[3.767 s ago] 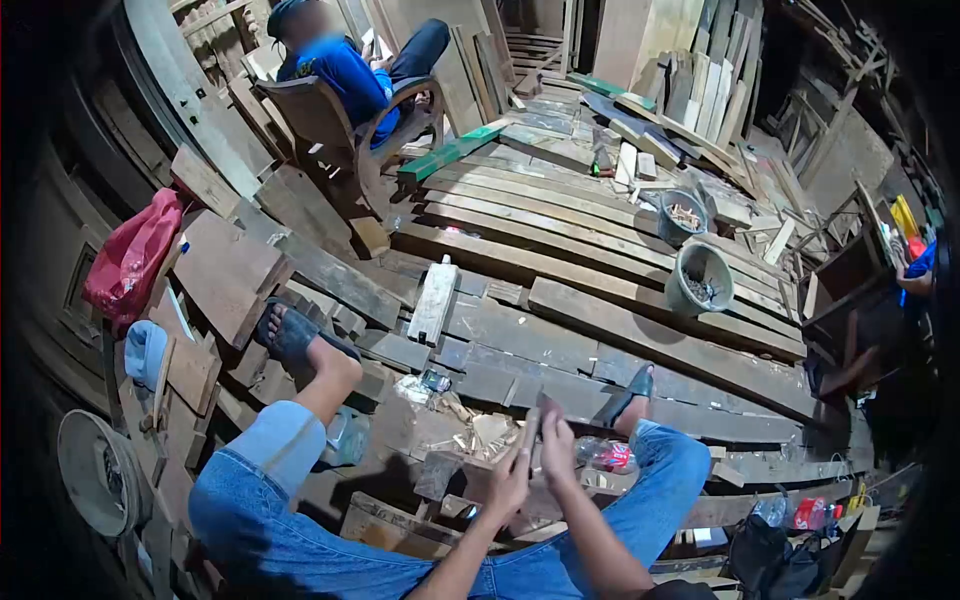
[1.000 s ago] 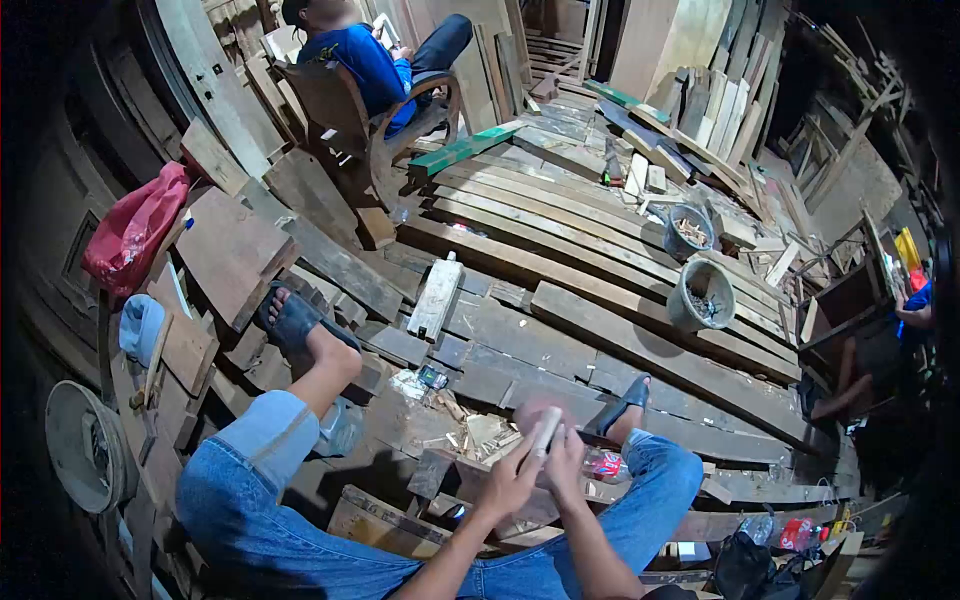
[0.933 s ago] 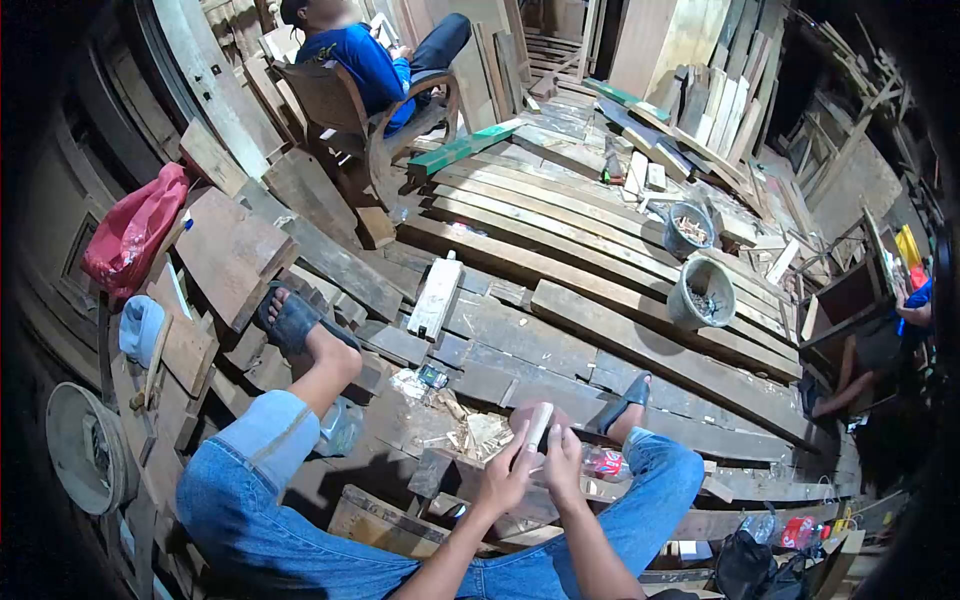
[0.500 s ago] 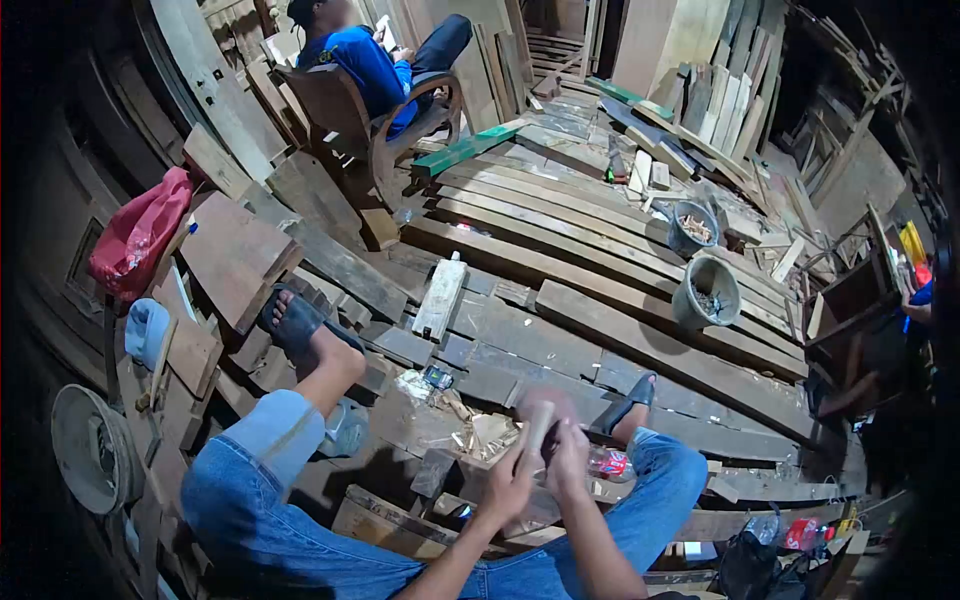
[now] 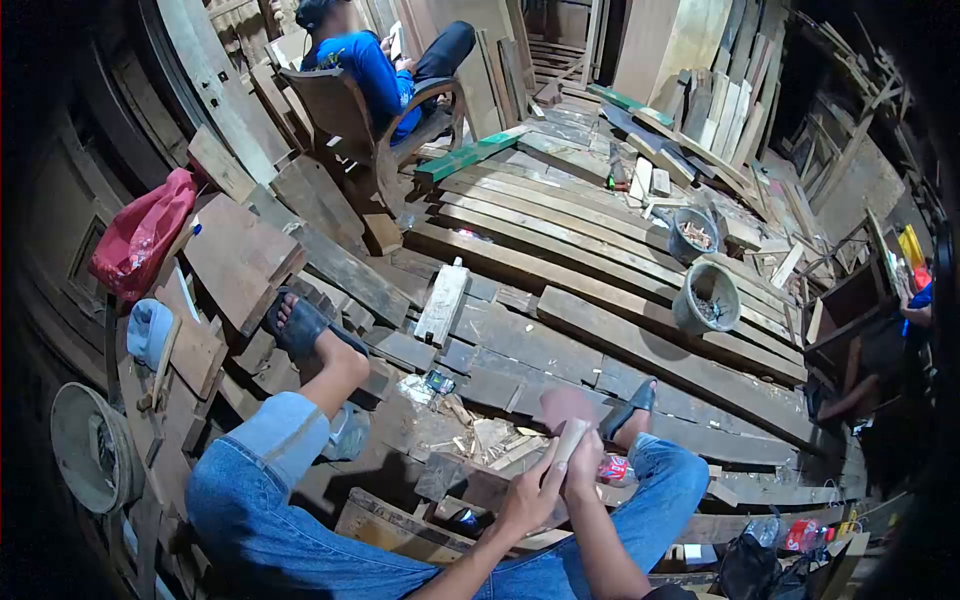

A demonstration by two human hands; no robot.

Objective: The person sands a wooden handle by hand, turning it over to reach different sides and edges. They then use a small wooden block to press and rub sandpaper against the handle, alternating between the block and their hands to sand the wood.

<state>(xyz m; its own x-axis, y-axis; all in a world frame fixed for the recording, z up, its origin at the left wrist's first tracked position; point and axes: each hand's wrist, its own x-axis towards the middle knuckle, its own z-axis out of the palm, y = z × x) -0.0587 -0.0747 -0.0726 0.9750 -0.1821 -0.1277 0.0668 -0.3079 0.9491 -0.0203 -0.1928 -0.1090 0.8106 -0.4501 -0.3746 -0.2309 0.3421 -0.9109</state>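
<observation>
Between my knees, my left hand (image 5: 533, 492) is closed round a pale wooden piece (image 5: 571, 441), which points up and away from me. My right hand (image 5: 583, 466) is a fist right beside it, touching or nearly touching the piece; what it grips is hidden. A blurred reddish-brown shape (image 5: 566, 407) shows just beyond both hands, too smeared to name. Wood chips and offcuts (image 5: 489, 438) lie on the floor ahead of my hands.
A person in blue (image 5: 372, 80) sits in a wooden chair (image 5: 335, 112). Long beams (image 5: 640, 335) cross the floor, with two buckets (image 5: 708, 298) (image 5: 692, 234) on them. A bottle (image 5: 616, 470) lies by my right leg. At the right edge, another person's arm (image 5: 920, 300) shows.
Both hands, the pale piece and the reddish-brown blur have shifted slightly right. The view has moved a little. The seated person's head and hands have shifted slightly.
</observation>
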